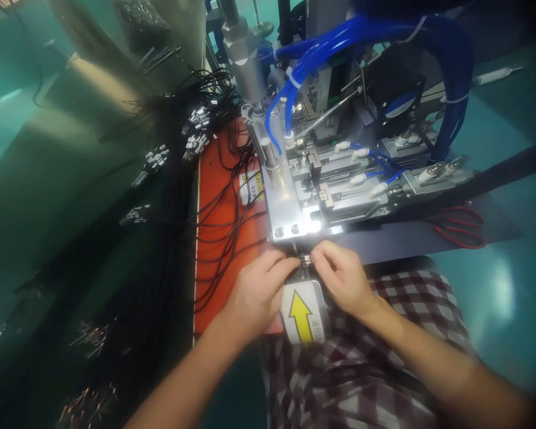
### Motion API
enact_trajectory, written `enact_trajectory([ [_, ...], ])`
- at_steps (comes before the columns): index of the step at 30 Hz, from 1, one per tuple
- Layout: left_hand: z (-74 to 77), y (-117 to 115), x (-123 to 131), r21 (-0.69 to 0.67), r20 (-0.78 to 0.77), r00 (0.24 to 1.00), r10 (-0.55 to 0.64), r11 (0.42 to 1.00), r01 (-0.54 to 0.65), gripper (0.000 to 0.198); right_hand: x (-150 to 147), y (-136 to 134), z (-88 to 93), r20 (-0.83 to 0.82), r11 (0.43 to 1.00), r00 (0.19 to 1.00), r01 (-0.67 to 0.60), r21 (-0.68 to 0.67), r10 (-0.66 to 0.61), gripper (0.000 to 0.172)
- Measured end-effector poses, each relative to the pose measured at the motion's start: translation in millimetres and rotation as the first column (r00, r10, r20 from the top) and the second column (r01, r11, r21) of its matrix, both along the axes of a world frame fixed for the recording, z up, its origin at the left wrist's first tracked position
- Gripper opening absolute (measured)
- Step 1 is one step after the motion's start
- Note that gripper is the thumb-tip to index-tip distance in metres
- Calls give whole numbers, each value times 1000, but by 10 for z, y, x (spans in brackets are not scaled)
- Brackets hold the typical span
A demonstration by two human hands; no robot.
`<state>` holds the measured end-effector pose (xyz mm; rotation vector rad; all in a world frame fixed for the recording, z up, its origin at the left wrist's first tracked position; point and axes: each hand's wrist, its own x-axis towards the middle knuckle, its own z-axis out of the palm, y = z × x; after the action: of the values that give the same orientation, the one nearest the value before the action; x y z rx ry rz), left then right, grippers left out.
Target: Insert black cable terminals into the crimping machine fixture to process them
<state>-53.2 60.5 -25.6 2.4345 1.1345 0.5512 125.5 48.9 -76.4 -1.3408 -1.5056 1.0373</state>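
My left hand (256, 289) and my right hand (342, 275) meet at the front edge of a metal machine (295, 196). Both pinch a small metal connector (305, 259) between fingertips, right at the machine's front slot. The connector is tiny and partly hidden by my fingers. Just below my hands sits a white plate with a yellow arrow (302, 313) that points toward the machine.
Black cables with metal ends (196, 128) lie piled to the left and spill over an orange mat (214, 238). Blue air hoses (321, 42) loop over the machine. Red-handled scissors (460, 226) lie at the right. A checked garment (361, 363) covers my lap.
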Motion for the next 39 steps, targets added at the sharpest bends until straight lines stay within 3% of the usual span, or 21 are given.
enact_trajectory([
  [5, 25, -32, 3, 38, -160, 987, 32, 999, -26, 32, -14, -22, 27, -54, 994, 998, 9, -106, -15, 27],
  [11, -2, -22, -45, -22, -37, 999, 30, 999, -31, 30, 33, -6, 31, -144, 987, 990, -19, -157, -4, 31],
  [14, 43, -60, -140, -104, -46, 990, 131, 985, -135, 25, 111, -17, 18, -166, 982, 986, -21, -186, -10, 33],
  [18, 135, -195, -213, -237, -32, 954, 298, 925, -297, 18, 157, -67, 22, -194, 966, 980, -10, -257, -42, 27],
  [22, 136, -294, -146, -218, 36, 917, 398, 898, -381, 24, 107, -81, 79, -154, 951, 986, 20, -308, -71, 25],
  [25, 59, -250, -161, -41, 74, 951, 300, 954, -297, 29, 96, -49, 129, -126, 943, 988, 39, -330, -84, 24],
  [28, -13, -122, -273, 178, -123, 991, 49, 984, -27, 33, 118, -13, 179, -157, 938, 987, -32, -346, -24, 21],
  [30, -38, -44, -342, 250, -217, 976, -12, 966, 68, 34, 122, -5, 211, -227, 915, 974, -69, -396, -24, 20],
  [33, -54, 3, -381, 258, -207, 978, -2, 964, 57, 35, 102, -15, 244, -325, 871, 942, -90, -482, -83, 26],
  [39, -78, -27, -362, 227, -161, 987, 27, 974, 11, 36, 96, -16, 255, -358, 856, 925, -78, -511, -129, 30],
])
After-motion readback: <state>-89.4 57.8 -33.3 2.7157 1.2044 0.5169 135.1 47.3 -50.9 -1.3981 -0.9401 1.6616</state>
